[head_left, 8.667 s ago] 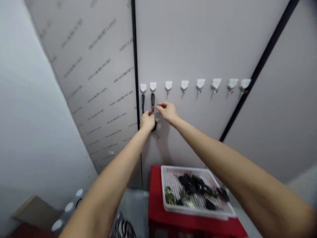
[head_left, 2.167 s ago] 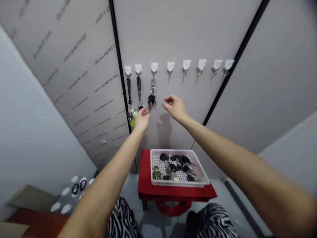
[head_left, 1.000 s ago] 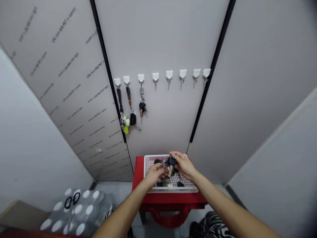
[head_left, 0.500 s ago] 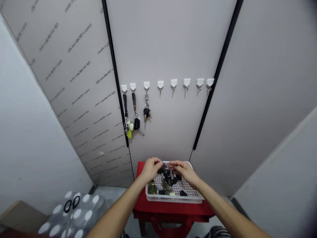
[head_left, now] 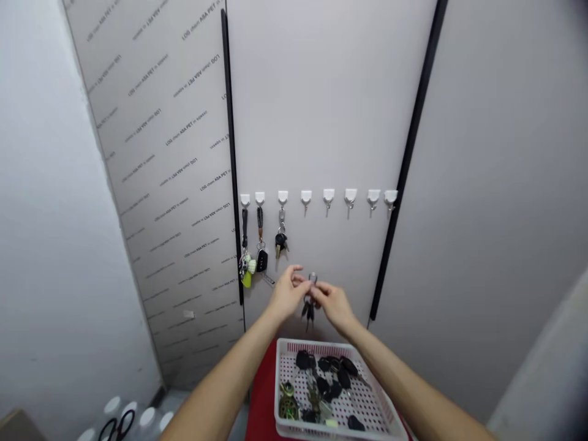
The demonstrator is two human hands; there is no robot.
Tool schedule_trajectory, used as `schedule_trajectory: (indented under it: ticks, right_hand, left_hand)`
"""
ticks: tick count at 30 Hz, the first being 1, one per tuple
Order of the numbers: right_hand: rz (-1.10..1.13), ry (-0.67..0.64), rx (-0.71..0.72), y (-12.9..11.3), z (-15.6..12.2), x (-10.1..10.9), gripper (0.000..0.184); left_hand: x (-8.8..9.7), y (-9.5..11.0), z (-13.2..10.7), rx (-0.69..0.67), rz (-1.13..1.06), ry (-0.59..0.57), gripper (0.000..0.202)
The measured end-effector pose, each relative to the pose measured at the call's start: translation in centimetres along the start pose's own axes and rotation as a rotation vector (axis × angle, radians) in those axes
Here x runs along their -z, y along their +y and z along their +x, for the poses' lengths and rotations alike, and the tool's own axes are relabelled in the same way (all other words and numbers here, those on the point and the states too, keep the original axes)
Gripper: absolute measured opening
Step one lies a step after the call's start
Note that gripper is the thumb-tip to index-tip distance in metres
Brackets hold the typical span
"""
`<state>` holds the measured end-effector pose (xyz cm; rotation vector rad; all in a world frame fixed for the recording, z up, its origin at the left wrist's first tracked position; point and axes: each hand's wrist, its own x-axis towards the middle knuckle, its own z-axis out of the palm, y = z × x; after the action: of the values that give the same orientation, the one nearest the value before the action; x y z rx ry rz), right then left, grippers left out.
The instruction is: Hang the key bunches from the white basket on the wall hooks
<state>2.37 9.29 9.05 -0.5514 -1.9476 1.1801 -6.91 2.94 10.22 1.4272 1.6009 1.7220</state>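
A bunch of keys [head_left: 308,310] on a metal ring and clip hangs between my two hands, in front of the wall panel and below the hooks. My right hand [head_left: 334,304] pinches the clip from the right. At its left side, my left hand [head_left: 288,296] has thumb and fingertips against the same metal, with one finger raised. Beneath them, the white basket [head_left: 278,384] holds several dark keys [head_left: 337,370] and a brass-coloured piece [head_left: 288,407]. Above, a free white hook [head_left: 306,198] is the nearest one to the hands.
Several white hooks [head_left: 350,196] run in a row across the panel. Key sets [head_left: 280,240] hang from the three at the left. The basket rests on a red surface [head_left: 261,404]. Scissors [head_left: 117,427] lie on white-capped bottles [head_left: 147,416] at lower left.
Both hands have risen out of the basket, bringing the bunch of keys up in front of the panel. The view has shifted, so the hooks and basket appear lower.
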Motion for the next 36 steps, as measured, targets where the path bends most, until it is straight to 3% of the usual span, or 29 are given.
schedule_trajectory:
  ticks: [6,11,16,20,25,28,33,36]
  right_hand:
    - [0.065,0.160,0.086,-4.6,7.6,0.7,0.027]
    - [0.151,0.209,0.100,-7.3,11.1,0.8,0.023]
    - [0.119,0.247,-0.033,-7.4,12.7,0.4,0.019]
    - [-0.110,0.312,-0.032,-6.3,12.8,0.5,0.022]
    - [-0.407,0.416,0.163,-4.0,9.1,1.3,0.026]
    - [-0.502,0.238,0.094,-0.9,4.6,1.6,0.027]
    - [-0.604,-0.168,-0.138,6.8,-4.4,2.1,0.024]
    - [-0.712,-0.281,-0.130,10.2,-8.2,2.8,0.024]
  left_hand:
    - [0.1,1.6,3.4,-0.060,-0.072,0.189,0.028]
    - [0.3,2.8,6.7,-0.130,0.026,0.250,0.024]
    - [0.4,2.5,8.3,-0.140,0.180,0.263,0.027]
    - [0.4,1.9,7.5,-0.087,0.260,0.253,0.031]
    - [0.1,-0.8,3.6,-0.057,0.300,0.186,0.031]
    - [-0.9,-3.9,-0.1,0.016,0.361,0.065,0.027]
    - [-2.6,-9.0,-6.5,0.081,0.608,-0.188,0.023]
    - [-2.9,-10.6,-8.7,0.092,0.716,-0.285,0.024]
